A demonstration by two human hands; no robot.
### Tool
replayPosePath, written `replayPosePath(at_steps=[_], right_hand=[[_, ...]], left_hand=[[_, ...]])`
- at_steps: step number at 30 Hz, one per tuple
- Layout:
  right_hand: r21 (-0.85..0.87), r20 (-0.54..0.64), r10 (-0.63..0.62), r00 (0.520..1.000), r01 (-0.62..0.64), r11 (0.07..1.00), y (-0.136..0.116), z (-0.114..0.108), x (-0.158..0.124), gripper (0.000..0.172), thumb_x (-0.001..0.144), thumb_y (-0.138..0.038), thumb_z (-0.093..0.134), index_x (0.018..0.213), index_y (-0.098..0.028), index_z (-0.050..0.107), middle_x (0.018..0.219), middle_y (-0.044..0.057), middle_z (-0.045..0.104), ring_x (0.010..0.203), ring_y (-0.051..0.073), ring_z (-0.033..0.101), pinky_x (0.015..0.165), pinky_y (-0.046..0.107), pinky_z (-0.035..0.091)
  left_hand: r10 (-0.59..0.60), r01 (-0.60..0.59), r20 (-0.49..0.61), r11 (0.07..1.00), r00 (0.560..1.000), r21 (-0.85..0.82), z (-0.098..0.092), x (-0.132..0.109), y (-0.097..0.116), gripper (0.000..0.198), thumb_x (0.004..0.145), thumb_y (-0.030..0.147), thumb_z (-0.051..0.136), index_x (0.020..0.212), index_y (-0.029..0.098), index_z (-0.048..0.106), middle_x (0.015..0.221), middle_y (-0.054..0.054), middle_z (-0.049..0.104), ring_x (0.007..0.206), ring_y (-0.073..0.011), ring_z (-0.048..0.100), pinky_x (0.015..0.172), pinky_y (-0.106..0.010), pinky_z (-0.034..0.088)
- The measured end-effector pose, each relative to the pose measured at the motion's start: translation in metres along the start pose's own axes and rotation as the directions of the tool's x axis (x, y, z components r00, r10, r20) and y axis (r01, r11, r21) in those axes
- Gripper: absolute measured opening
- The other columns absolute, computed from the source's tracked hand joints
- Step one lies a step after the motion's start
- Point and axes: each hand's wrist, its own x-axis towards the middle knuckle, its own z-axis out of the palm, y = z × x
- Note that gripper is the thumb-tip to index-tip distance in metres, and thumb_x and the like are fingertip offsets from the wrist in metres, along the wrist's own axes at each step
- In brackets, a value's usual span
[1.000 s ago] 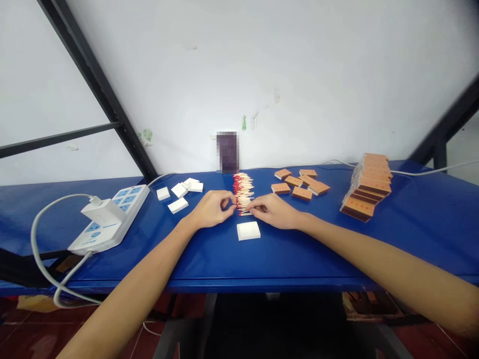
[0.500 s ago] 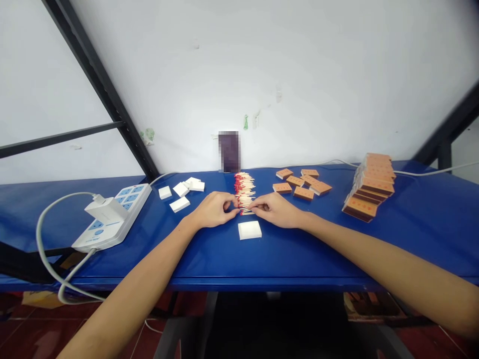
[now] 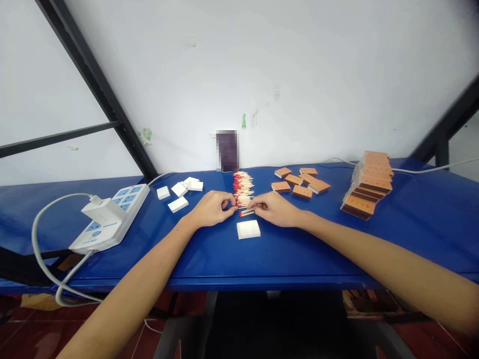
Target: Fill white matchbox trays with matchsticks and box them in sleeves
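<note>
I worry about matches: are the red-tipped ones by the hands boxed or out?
Out: the red-tipped matches lie heaped bare on the blue table, the near ones between the left hand and right hand.

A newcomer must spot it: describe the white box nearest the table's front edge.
On the blue table, find the row of red-tipped matches. Just in front of its near end lies the white box, alone, while the other white boxes cluster at left.

The blue tabletop (image 3: 292, 254) looks glossy and smooth; the matches (image 3: 245, 188) at centre frame are wooden, the stacked matchboxes (image 3: 369, 183) at right matt cardboard, the power strip (image 3: 111, 231) at left smooth plastic.
</note>
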Motion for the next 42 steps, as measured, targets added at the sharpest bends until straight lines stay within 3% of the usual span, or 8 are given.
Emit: replayPosePath(at_steps=[7,12,18,28,35,42], right_hand=[[0.0,-0.015,0.033,0.999,-0.033,0.999,-0.0001,-0.0005,0.0007,0.028,0.081,-0.011,0.049,0.094,-0.015,0.072,0.057,-0.005,0.05,0.052,0.009,0.042,0.057,0.022,0.032],[-0.065,-0.038,0.044,0.998,-0.047,0.997,-0.0039,-0.0007,-0.0003,0.022,0.081,-0.012,0.052,0.089,-0.014,0.073,0.057,-0.004,0.051,0.053,0.009,0.043,0.057,0.023,0.031],[-0.049,0.013,0.017,1.0,-0.016,0.999,-0.0066,-0.0029,-0.0012,0.019,0.082,-0.031,0.064,0.091,-0.017,0.073,0.055,-0.006,0.046,0.051,0.008,0.04,0.055,0.023,0.028],[-0.015,0.002,0.053,0.999,-0.052,0.999,-0.0074,-0.0027,0.0005,0.019,0.083,-0.033,0.063,0.082,-0.017,0.073,0.054,-0.006,0.046,0.051,0.008,0.038,0.054,0.023,0.027],[-0.221,-0.185,0.178,0.967,-0.217,0.951,-0.0026,-0.0027,0.0029,0.016,0.082,-0.023,0.056,0.078,-0.017,0.07,0.063,0.0,0.061,0.057,0.011,0.047,0.055,0.025,0.026],[-0.251,-0.163,0.238,0.957,-0.274,0.928,-0.0007,-0.0021,0.0031,0.009,0.077,-0.023,0.06,0.078,-0.02,0.069,0.067,-0.001,0.064,0.058,0.012,0.051,0.054,0.024,0.028]], left_hand=[[-0.016,0.016,0.004,1.0,1.0,-0.002,-0.0006,-0.0004,-0.0019,0.01,0.083,0.024,0.061,0.09,0.018,0.065,0.056,0.007,0.045,0.049,-0.0086,0.039,0.053,-0.023,0.029],[-0.003,0.003,0.008,1.0,1.0,0.011,-0.002,-0.0011,-0.0011,0.008,0.083,0.024,0.06,0.086,0.018,0.064,0.055,0.007,0.045,0.048,-0.0083,0.039,0.052,-0.023,0.028],[0.009,-0.009,0.012,1.0,1.0,0.016,-0.0024,-0.0009,0.0004,0.008,0.083,0.024,0.059,0.082,0.017,0.064,0.055,0.006,0.046,0.049,-0.0084,0.04,0.053,-0.024,0.029],[0.005,-0.005,0.017,1.0,1.0,0.007,-0.0009,-0.0009,-0.0003,0.012,0.083,0.025,0.059,0.092,0.018,0.064,0.054,0.008,0.044,0.047,-0.0083,0.039,0.052,-0.023,0.029],[0.01,-0.01,0.032,1.0,0.999,-0.001,-0.001,-0.0003,0.0002,0.01,0.083,0.023,0.059,0.085,0.018,0.067,0.053,0.007,0.044,0.047,-0.0085,0.039,0.052,-0.024,0.028],[0.011,-0.01,0.05,1.0,0.999,-0.027,0.0001,0.0,0.0003,0.012,0.084,0.026,0.06,0.087,0.018,0.069,0.051,0.007,0.042,0.045,-0.0084,0.037,0.051,-0.024,0.027]])
